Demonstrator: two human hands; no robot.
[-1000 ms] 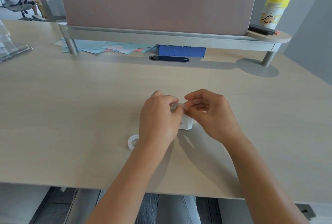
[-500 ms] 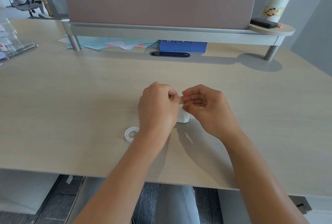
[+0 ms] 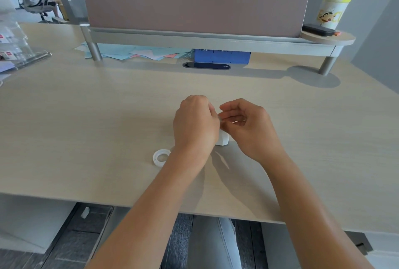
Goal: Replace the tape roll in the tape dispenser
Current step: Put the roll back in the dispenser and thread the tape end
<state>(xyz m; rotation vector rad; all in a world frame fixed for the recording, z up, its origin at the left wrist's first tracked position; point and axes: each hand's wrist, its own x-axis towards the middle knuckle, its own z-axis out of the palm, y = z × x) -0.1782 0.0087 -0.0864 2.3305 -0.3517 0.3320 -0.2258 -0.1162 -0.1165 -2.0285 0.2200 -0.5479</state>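
Tape dispenser (image 3: 222, 139), small and white, stands on the pale wooden worktop (image 3: 86, 117) near the middle of its near edge, mostly hidden behind the left hand (image 3: 195, 125), whose fingers are clenched around it. Right hand (image 3: 248, 127) sits just beside it, its curled fingers (image 3: 228, 115) meeting those of the left above the dispenser; whether they pinch tape cannot be told. A white ring-shaped tape roll (image 3: 161, 157) lies flat beside the left wrist.
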